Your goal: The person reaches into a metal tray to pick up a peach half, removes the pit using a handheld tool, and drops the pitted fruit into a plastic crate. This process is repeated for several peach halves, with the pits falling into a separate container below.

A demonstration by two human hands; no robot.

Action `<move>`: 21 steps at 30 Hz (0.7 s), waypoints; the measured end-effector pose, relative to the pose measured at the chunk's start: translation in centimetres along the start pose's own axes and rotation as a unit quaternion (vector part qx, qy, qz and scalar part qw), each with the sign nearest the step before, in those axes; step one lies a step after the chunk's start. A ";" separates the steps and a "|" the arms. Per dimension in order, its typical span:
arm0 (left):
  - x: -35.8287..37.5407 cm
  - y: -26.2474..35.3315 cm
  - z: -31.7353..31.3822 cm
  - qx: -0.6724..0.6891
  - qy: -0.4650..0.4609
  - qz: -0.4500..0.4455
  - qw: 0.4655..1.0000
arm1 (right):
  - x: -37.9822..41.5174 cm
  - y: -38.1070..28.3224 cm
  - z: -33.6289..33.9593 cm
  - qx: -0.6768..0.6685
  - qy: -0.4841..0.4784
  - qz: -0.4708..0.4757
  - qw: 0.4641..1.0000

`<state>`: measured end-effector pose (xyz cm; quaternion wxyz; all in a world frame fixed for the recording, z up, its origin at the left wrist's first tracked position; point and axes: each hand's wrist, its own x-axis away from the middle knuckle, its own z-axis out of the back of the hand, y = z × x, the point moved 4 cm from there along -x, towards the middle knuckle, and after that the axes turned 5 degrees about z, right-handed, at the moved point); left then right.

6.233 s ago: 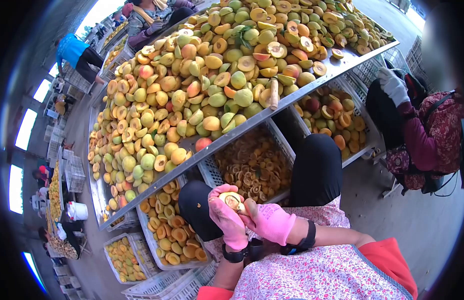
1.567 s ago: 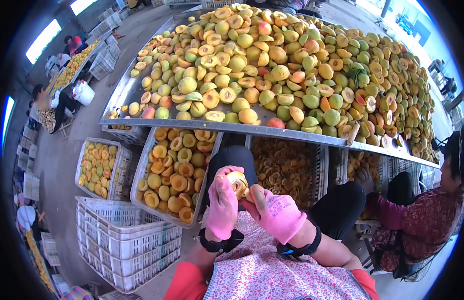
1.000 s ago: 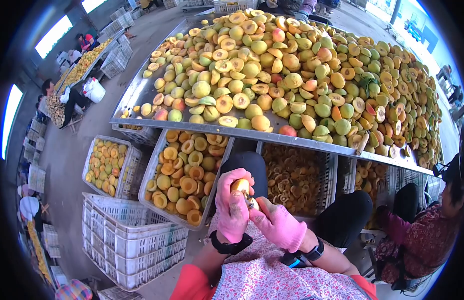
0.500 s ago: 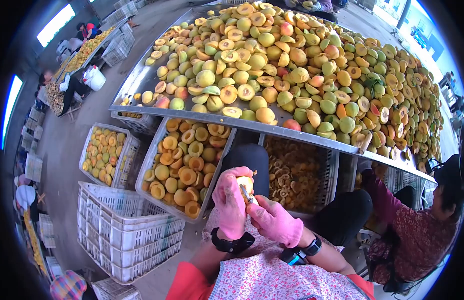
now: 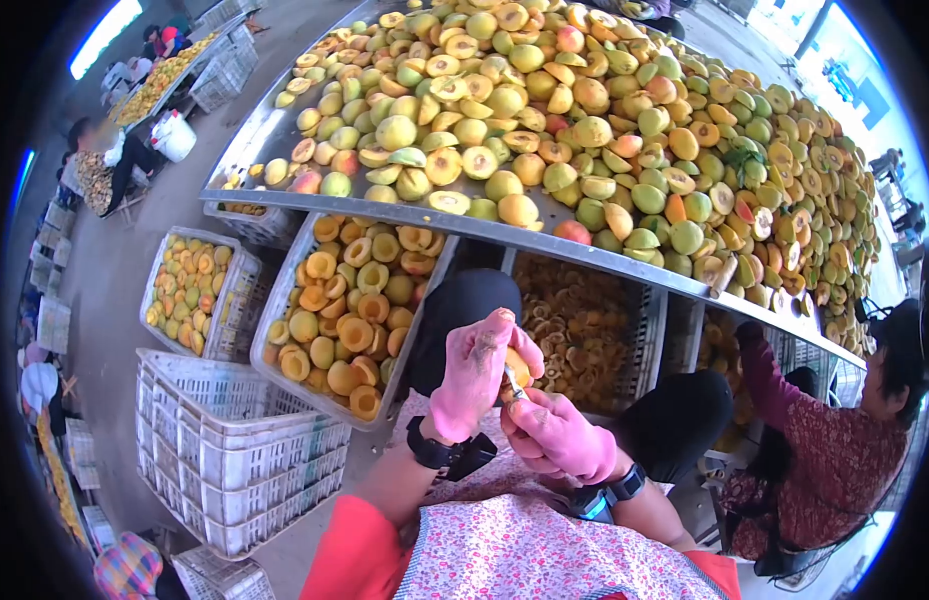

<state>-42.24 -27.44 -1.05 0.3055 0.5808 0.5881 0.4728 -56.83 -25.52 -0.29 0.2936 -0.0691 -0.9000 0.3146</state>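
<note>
Both hands wear pink gloves and meet above the lap. My left hand (image 5: 475, 375) is closed around a halved yellow fruit (image 5: 520, 370), its cut side partly hidden by the fingers. My right hand (image 5: 560, 437) grips a small metal tool (image 5: 511, 380), whose tip touches the fruit. Beyond the hands, many halved fruits (image 5: 480, 162) are heaped on a metal table (image 5: 425, 212). Left of my left hand, a crate (image 5: 268, 345) holds hollowed fruit halves.
Under the table, a crate (image 5: 640, 345) holds small brown-orange pieces. Stacked white crates (image 5: 245, 470) stand at the left, near another fruit crate (image 5: 240, 300). A co-worker (image 5: 835, 450) sits at the right. Other people sit at the far left.
The view has shifted slightly, so the table and crates appear further left. My left hand has turned around the fruit, and my right hand with the tool sits a little lower.
</note>
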 end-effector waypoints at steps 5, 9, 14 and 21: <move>-2.7 -1.2 -4.9 -0.055 -0.113 0.028 0.992 | 2.6 1.0 3.0 -0.047 0.060 0.076 0.994; -3.8 -2.5 -7.2 -0.077 -0.159 0.055 0.983 | 3.8 1.7 5.3 -0.129 0.010 0.104 0.986; -4.9 -3.2 -9.2 -0.184 -0.216 0.077 0.956 | 4.5 2.1 6.9 -0.225 -0.086 0.124 0.963; -5.8 -6.3 -10.0 -0.123 -0.069 0.124 0.982 | 3.6 2.4 9.3 -0.067 0.117 0.101 0.986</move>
